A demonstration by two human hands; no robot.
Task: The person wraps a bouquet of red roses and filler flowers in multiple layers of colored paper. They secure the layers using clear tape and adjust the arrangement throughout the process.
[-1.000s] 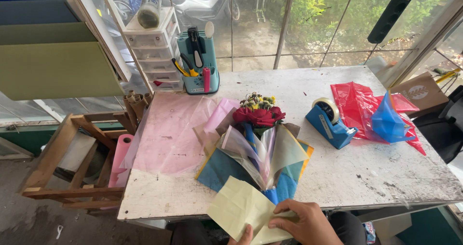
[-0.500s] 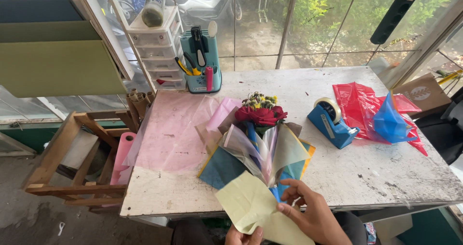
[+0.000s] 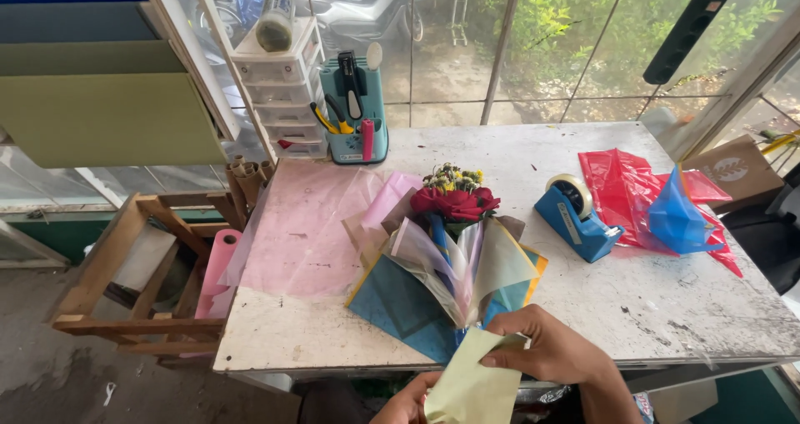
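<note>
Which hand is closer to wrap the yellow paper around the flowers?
Likely the right hand. It pinches the top edge of the pale yellow paper right at the bouquet base. The left hand sits lower, under the sheet, farther from the flowers.

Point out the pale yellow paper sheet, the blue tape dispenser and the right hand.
pale yellow paper sheet (image 3: 471, 391), head view, middle of the sheet.
blue tape dispenser (image 3: 577, 222), head view, its blue body.
right hand (image 3: 546, 349), head view, back of the hand.
</note>
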